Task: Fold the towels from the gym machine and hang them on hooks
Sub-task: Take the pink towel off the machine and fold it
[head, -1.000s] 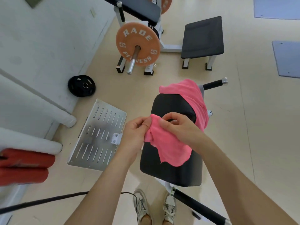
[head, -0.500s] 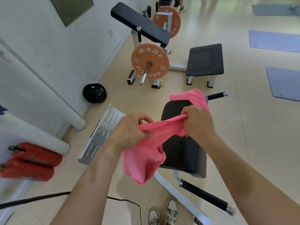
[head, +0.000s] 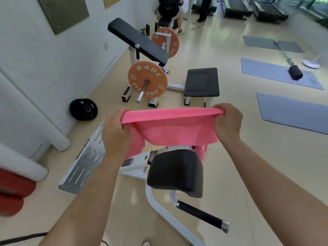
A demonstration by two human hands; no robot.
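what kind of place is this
A gym, almost certainly: an orange weight plate loaded on a padded bench machine, exercise mats on the floor, and treadmills at the far end.

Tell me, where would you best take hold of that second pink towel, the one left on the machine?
Probably by the strip hanging off the right side of the black seat pad. The second towel is mostly hidden behind the stretched towel that the left hand and right hand hold. That loose end dangles free, so come from the right and pinch it, then lift.
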